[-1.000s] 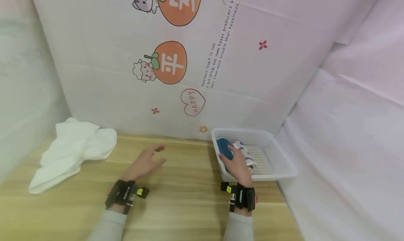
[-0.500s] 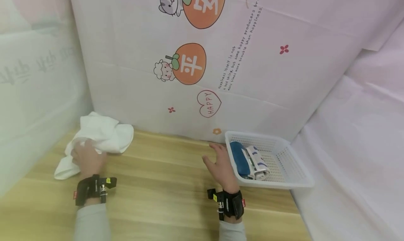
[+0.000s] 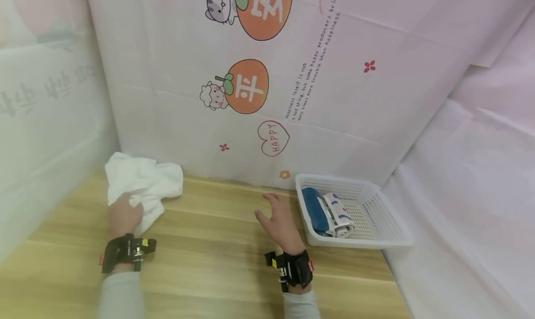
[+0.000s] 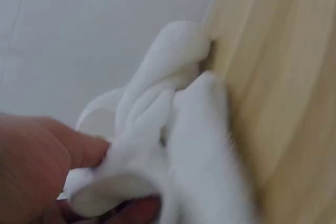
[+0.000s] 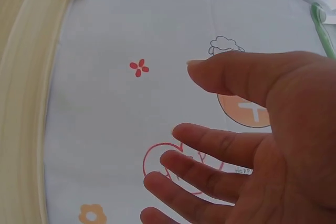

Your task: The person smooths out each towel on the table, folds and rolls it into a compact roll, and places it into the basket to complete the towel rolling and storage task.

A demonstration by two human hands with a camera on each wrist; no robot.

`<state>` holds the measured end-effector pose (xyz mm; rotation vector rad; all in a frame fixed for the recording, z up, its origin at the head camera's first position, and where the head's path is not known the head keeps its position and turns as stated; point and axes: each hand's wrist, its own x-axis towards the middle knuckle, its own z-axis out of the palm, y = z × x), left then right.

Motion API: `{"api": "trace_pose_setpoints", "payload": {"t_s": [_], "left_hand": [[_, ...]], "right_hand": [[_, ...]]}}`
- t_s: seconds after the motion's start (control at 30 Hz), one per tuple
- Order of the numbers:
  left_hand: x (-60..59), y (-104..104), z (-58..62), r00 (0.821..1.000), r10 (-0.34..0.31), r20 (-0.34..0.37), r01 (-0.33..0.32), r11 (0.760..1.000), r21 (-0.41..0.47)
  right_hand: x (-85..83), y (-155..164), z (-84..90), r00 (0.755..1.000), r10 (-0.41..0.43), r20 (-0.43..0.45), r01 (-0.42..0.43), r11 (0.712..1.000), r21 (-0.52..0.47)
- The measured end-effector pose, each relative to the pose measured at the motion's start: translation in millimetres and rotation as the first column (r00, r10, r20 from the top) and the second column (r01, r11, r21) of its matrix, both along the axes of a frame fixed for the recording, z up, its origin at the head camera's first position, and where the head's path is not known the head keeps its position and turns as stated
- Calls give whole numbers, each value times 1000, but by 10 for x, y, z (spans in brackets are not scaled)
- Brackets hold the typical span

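My left hand [image 3: 125, 214] grips the near edge of a crumpled white towel [image 3: 144, 177] at the table's back left corner. In the left wrist view the towel [image 4: 184, 119] bunches up in folds, with the thumb on one side and fingertips showing beneath a fold. My right hand [image 3: 279, 221] hovers over the wooden table, left of the white basket, holding nothing. Its fingers are spread and relaxed, the thumb apart from them, as the right wrist view shows the hand [image 5: 226, 156].
A white plastic basket [image 3: 393, 221] stands at the back right against the wall. Inside lie a rolled blue cloth [image 3: 315, 210] and a rolled white patterned cloth [image 3: 338, 214]. Printed white sheeting [image 3: 188, 138] walls in the back and sides of the wooden table [image 3: 209, 263].
My left hand has gone left to the towel and taken hold of it; the towel's near part has shifted right. My right hand has moved left, away from over the basket.
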<state>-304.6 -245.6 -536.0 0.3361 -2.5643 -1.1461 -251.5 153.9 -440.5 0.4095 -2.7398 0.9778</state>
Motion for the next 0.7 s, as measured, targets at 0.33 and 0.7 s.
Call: {"api": "trace_pose_setpoints", "payload": {"t_s": [0.33, 0.7], "left_hand": [[-165, 729, 266, 964, -263, 28, 262, 964, 47], [-88, 1571, 586, 833, -515, -204, 530, 848, 23]], "right_hand": [[-91, -192, -156, 993, 104, 62, -106, 994, 23], [-192, -568, -432, 941, 332, 66, -331, 943, -33]]}}
